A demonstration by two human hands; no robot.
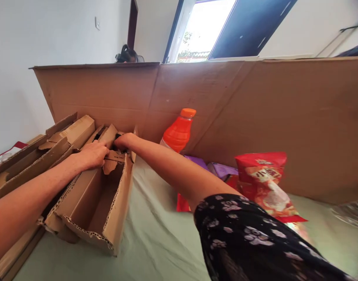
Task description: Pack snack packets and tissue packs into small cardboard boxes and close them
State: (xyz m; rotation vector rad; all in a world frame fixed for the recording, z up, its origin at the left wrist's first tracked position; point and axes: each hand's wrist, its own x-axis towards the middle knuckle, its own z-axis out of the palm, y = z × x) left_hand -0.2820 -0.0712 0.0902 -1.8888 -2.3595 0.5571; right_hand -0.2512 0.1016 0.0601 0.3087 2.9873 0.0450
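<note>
A long, open-topped cardboard box with ragged cut edges lies on the green cloth at the left. My left hand is closed on its inner wall, beside a torn cardboard flap. Bent over the far end of the same box is my right hand, its fingers down inside and hidden by the box and the hand itself. Whether they grip anything there cannot be seen. More narrow cardboard boxes lie side by side to the left of my left hand.
A tall cardboard panel runs across the back. An orange bottle leans near it. Purple packets and a red snack bag are at the right on the green cloth. Behind the panel shows a person's head.
</note>
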